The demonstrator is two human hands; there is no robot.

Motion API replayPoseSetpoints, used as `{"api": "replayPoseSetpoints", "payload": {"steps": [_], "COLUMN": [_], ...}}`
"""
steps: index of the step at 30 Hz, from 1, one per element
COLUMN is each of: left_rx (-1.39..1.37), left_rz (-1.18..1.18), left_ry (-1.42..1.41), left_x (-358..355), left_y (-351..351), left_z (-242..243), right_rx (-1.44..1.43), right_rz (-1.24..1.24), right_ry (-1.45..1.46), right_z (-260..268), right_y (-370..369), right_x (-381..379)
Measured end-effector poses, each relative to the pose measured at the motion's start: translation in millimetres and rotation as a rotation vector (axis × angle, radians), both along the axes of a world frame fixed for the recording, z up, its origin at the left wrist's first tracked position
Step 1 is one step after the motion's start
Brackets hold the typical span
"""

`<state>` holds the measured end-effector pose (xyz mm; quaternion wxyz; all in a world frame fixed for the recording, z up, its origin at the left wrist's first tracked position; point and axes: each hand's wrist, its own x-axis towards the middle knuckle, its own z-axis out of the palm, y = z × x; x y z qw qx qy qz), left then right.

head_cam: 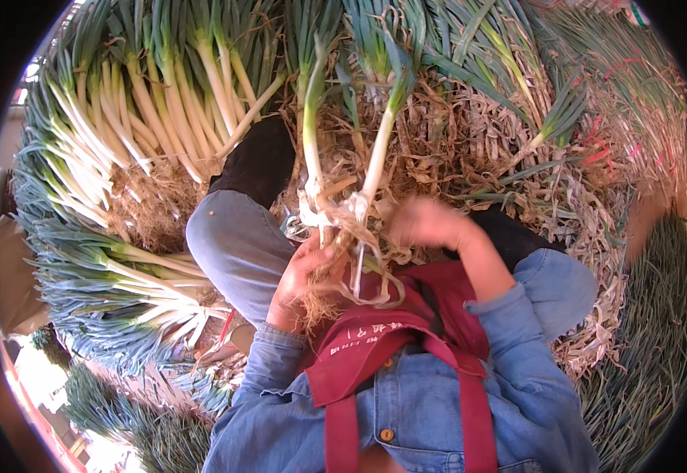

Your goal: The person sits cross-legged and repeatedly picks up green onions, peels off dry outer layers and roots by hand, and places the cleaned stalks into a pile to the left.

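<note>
My left hand [305,275] grips the root end of two large green onions in front of my lap. One green onion [313,148] stands nearly upright; the other green onion [381,148] leans to the right. Torn, dry outer skins [358,222] hang loose around their lower stems, and brown roots [320,307] dangle below my fingers. Just right of the stems is my right hand [429,224], blurred by motion. Whether its fingers hold a strip of skin cannot be made out.
Pale-stemmed green onions [160,112] lie in rows at the left, roots inward. Unpeeled ones with dry brown skins [450,130] are heaped ahead. Stripped husks [591,284] pile up by my right knee. More onion greens [656,355] lie at the far right.
</note>
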<state>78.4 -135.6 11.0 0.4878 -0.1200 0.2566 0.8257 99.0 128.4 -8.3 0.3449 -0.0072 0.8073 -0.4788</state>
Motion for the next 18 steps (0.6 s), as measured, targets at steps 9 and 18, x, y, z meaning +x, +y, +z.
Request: {"api": "replayPoseSetpoints", "payload": {"steps": [9,18], "left_rx": [-0.233,-0.121], "left_rz": [-0.322,-0.086], "left_ry": [0.128,0.554], "left_x": [25.1,-23.1], "left_y": [-18.9,18.1], "left_z": [37.2,-3.5], "right_rx": [-1.541,-1.195], "right_rz": [-0.701,-0.811], "right_ry": [-0.2,0.011], "right_z": [-64.5,33.9], "right_y": [-7.7,0.7], "right_x": [-89.0,-99.6]}}
